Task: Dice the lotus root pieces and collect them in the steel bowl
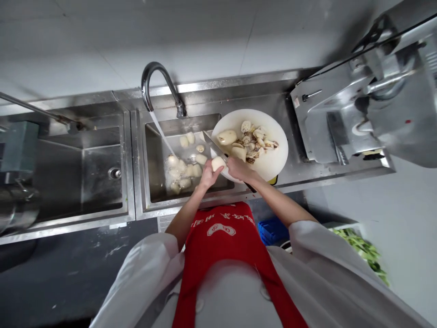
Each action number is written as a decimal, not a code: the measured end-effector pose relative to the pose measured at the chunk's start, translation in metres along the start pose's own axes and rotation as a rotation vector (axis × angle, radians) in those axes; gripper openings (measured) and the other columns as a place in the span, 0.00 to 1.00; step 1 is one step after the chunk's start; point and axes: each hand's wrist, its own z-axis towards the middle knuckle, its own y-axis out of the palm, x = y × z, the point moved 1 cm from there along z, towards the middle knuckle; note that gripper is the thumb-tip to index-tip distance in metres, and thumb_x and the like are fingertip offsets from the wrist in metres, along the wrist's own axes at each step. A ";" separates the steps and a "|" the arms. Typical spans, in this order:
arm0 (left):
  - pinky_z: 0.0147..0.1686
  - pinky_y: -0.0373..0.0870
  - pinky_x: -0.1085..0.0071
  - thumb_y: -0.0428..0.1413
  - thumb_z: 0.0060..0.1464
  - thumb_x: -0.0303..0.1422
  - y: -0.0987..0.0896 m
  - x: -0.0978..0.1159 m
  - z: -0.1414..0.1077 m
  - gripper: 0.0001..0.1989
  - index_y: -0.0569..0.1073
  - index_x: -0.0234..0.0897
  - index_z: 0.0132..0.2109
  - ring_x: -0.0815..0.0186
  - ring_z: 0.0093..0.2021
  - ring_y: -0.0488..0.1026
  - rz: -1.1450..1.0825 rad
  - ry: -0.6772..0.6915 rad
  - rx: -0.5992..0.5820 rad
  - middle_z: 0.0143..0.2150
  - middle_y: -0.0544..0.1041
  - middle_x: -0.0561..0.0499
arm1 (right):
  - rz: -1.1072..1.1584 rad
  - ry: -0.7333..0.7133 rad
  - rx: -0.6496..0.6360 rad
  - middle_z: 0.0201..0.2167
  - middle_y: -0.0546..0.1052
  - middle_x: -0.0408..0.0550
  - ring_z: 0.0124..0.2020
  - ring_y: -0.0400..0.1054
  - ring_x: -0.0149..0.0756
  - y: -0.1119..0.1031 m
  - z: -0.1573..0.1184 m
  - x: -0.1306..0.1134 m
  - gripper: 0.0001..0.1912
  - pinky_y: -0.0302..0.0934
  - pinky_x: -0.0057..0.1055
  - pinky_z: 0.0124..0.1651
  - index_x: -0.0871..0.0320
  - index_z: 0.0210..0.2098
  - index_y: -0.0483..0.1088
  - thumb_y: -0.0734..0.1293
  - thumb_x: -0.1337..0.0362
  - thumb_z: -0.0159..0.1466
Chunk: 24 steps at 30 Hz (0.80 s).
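Note:
My left hand [209, 175] is closed around a pale, peeled piece of lotus root [218, 163] at the edge of the sink. Close beside it, my right hand [238, 168] grips a kitchen knife [213, 146], its blade pointing up and left over the sink's rim. Under my right hand lies a round white cutting board [278, 157]. It bears a larger lotus root [226, 137] and a heap of browned end trimmings [254, 141]. Several peeled lotus root pieces [184, 171] sit in the water of the sink [155, 191].
A curved faucet [155, 66] pours water into the sink. To the left is a second steel basin [102, 182]. A metal slicing machine [344, 109] stands on the counter at right. Below are a blue crate [273, 231] and a container of green vegetable scraps [363, 250].

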 end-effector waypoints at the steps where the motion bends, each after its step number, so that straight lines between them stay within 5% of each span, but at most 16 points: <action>1: 0.34 0.72 0.73 0.66 0.45 0.46 0.001 0.001 -0.001 0.34 0.67 0.34 0.55 0.63 0.42 0.74 -0.007 -0.021 0.002 0.46 0.75 0.43 | 0.004 0.000 -0.006 0.44 0.75 0.62 0.47 0.71 0.46 0.000 0.002 0.000 0.15 0.63 0.32 0.45 0.66 0.50 0.66 0.56 0.67 0.68; 6: 0.31 0.71 0.74 0.63 0.49 0.47 0.000 0.014 0.004 0.31 0.65 0.34 0.53 0.66 0.38 0.74 -0.015 -0.197 -0.099 0.45 0.76 0.44 | -0.006 0.066 0.030 0.44 0.76 0.63 0.47 0.71 0.47 0.011 0.008 -0.001 0.17 0.63 0.33 0.45 0.68 0.53 0.63 0.55 0.66 0.69; 11: 0.31 0.72 0.74 0.71 0.36 0.38 -0.015 0.034 0.015 0.32 0.70 0.34 0.47 0.67 0.35 0.73 0.032 -0.219 -0.281 0.41 0.77 0.47 | -0.013 0.089 0.028 0.46 0.76 0.60 0.48 0.71 0.43 0.011 0.007 0.015 0.16 0.61 0.31 0.47 0.65 0.51 0.65 0.54 0.62 0.71; 16: 0.32 0.73 0.75 0.70 0.36 0.40 -0.024 0.038 0.007 0.34 0.66 0.39 0.50 0.69 0.36 0.74 -0.181 -0.200 -0.027 0.43 0.75 0.51 | -0.026 0.154 0.025 0.43 0.77 0.60 0.46 0.71 0.44 0.008 -0.010 0.044 0.17 0.60 0.32 0.46 0.65 0.48 0.66 0.54 0.60 0.71; 20: 0.38 0.73 0.76 0.67 0.42 0.39 -0.004 0.023 -0.002 0.32 0.64 0.43 0.54 0.69 0.44 0.75 -0.348 -0.179 0.090 0.51 0.73 0.50 | -0.025 0.224 0.026 0.42 0.77 0.60 0.46 0.72 0.45 0.013 -0.022 0.048 0.17 0.60 0.31 0.45 0.64 0.48 0.66 0.54 0.60 0.72; 24: 0.38 0.71 0.76 0.66 0.42 0.39 0.013 0.005 -0.008 0.28 0.65 0.40 0.49 0.72 0.40 0.74 -0.270 -0.177 0.226 0.45 0.74 0.51 | -0.036 0.258 0.061 0.40 0.77 0.60 0.43 0.73 0.45 0.012 -0.029 0.033 0.16 0.61 0.32 0.41 0.64 0.49 0.65 0.52 0.62 0.72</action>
